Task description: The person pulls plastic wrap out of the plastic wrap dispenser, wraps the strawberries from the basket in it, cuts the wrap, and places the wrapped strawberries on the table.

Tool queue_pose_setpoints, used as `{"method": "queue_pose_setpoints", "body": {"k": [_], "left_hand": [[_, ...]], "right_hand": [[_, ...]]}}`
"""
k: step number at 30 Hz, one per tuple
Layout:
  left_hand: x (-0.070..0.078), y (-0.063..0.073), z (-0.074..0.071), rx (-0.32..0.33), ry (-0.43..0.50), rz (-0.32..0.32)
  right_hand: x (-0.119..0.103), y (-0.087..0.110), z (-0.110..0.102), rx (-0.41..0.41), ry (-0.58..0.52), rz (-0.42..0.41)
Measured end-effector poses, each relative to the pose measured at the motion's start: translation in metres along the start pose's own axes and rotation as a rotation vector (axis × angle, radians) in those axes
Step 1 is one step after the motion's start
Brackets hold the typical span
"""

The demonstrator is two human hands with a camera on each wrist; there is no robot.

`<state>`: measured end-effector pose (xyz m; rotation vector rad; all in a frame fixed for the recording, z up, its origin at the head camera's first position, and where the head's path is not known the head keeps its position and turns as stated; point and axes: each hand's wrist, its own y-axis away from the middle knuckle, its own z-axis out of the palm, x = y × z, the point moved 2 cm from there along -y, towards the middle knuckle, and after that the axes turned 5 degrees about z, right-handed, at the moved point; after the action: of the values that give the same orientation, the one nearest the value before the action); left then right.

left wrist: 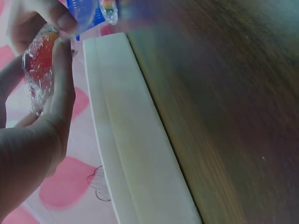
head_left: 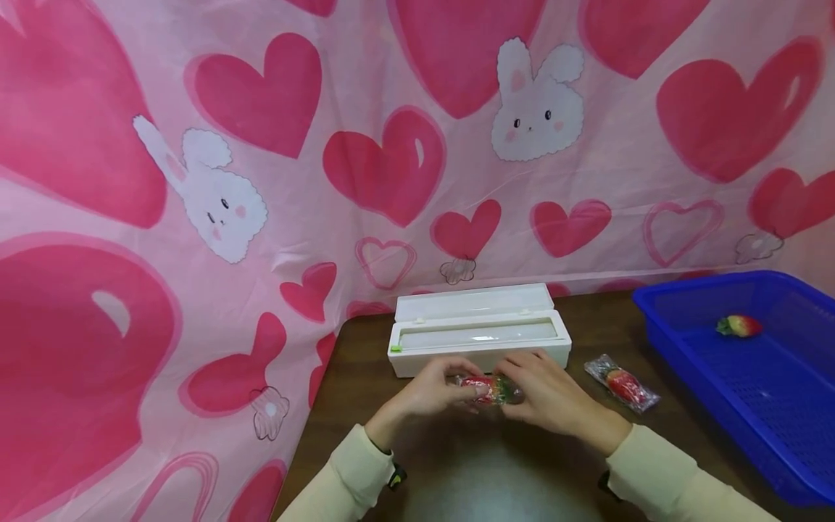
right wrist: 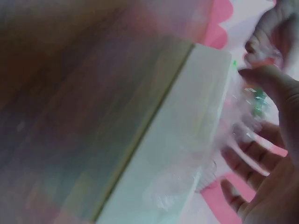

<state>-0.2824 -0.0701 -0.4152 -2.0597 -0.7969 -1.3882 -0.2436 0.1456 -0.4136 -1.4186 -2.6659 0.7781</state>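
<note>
Between both hands is a strawberry [head_left: 479, 390] wrapped in crinkled clear film, its red end to the left and its green leaves to the right. My left hand [head_left: 430, 389] grips the red end between thumb and fingers; the left wrist view shows the film drawn tightly round the red fruit [left wrist: 42, 58]. At the leafy end, my right hand [head_left: 544, 395] has thumb and fingertips on the wrapping. Loose clear film [right wrist: 245, 121] shows by its fingers in the right wrist view. Just beyond the hands stands a white cling film dispenser [head_left: 479, 355] with its lid raised.
A second film-wrapped strawberry [head_left: 622, 384] lies on the dark wooden table [head_left: 355, 370], right of the dispenser. Farther right, a blue plastic basket [head_left: 711, 362] holds an unwrapped strawberry [head_left: 739, 325]. A pink cloth [head_left: 352, 87] with hearts and rabbits hangs behind and to the left.
</note>
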Motion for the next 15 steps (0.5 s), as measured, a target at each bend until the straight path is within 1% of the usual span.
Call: {"method": "queue_pose_setpoints", "body": {"k": [3,5,8,10,12,15], "left_hand": [[0.0,-0.001,-0.002,0.066,-0.02,-0.014],[0.001,-0.001,-0.002,0.11,-0.002,-0.023],[0.004,-0.002,-0.002,0.146,0.009,-0.028],[0.005,-0.002,-0.001,0.143,0.007,-0.028],[0.006,-0.002,0.0,0.126,0.002,-0.027],[0.007,-0.001,0.002,0.084,0.024,-0.019]], "right_hand": [[0.004,-0.001,-0.009,0.016,0.015,0.046],[0.006,-0.001,-0.014,0.011,0.006,0.09],[0.008,-0.002,-0.018,-0.047,-0.085,0.179],[0.01,-0.001,-0.016,-0.091,-0.159,0.23],[0.011,0.0,-0.013,-0.124,-0.237,0.246],[0.014,0.001,-0.008,-0.142,-0.347,0.207]]}}
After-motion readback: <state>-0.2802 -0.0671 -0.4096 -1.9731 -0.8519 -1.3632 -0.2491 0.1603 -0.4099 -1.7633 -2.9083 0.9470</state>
